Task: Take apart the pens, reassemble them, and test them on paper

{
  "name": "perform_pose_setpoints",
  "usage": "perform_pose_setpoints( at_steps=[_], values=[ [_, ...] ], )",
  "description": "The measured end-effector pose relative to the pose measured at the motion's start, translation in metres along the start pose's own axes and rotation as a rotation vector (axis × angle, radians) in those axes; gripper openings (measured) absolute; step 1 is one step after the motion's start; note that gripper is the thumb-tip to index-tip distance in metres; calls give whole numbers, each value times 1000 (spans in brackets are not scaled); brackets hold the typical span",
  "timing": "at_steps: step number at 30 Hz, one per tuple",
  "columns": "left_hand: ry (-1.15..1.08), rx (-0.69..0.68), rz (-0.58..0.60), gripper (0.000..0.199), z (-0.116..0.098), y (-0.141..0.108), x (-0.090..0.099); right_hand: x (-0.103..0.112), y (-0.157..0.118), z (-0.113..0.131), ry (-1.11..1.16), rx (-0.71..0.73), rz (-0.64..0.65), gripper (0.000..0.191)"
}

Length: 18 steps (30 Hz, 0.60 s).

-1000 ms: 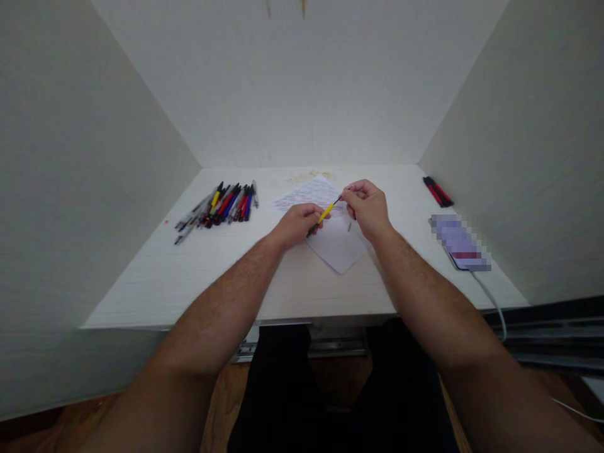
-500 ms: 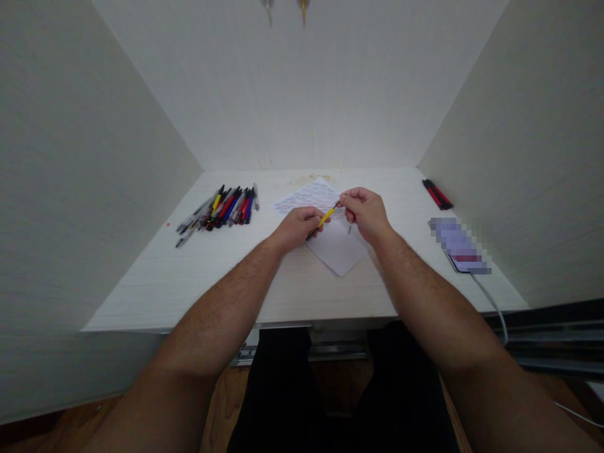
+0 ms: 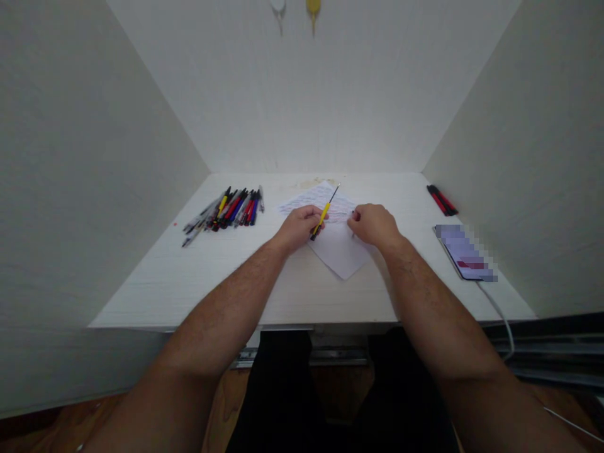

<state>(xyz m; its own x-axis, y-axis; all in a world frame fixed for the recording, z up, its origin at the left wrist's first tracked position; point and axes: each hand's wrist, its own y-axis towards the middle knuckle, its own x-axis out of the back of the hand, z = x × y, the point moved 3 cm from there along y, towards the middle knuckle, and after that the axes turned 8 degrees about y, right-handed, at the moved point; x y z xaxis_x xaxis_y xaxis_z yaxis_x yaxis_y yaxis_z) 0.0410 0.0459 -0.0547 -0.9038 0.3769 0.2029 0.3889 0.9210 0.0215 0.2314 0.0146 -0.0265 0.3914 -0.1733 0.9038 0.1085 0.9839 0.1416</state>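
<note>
From where I stand, no lettering can be made out: the rows of scribble on the white paper (image 3: 343,257) are too small, and the flat phone (image 3: 465,253)'s screen is blurred. The left hand (image 3: 298,228) is closed around one slim yellow-barrelled pen (image 3: 325,211) with a black end, tilted above the paper, its thin dark refill pointing far and slightly right. The right hand (image 3: 376,224) is curled just right of it, beside one small grey piece (image 3: 353,235); I can't tell whether the fingers grip that. The heap of mixed plastic pens (image 3: 240,209) at far left overlaps too much to count; one yellow shows. Red-and-black pens (image 3: 442,201) lie far right, beyond the phone.
</note>
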Motion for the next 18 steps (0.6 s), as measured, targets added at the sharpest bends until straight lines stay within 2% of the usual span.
perform_pose_setpoints(
  at_steps=[7,18],
  values=[
    [13,20,-25,11,-1,0,0,-6,-4,4,-159,-23,162,23],
    [18,12,-4,13,0,0,0,-13,-6,8,-121,82,208,16]
  ],
)
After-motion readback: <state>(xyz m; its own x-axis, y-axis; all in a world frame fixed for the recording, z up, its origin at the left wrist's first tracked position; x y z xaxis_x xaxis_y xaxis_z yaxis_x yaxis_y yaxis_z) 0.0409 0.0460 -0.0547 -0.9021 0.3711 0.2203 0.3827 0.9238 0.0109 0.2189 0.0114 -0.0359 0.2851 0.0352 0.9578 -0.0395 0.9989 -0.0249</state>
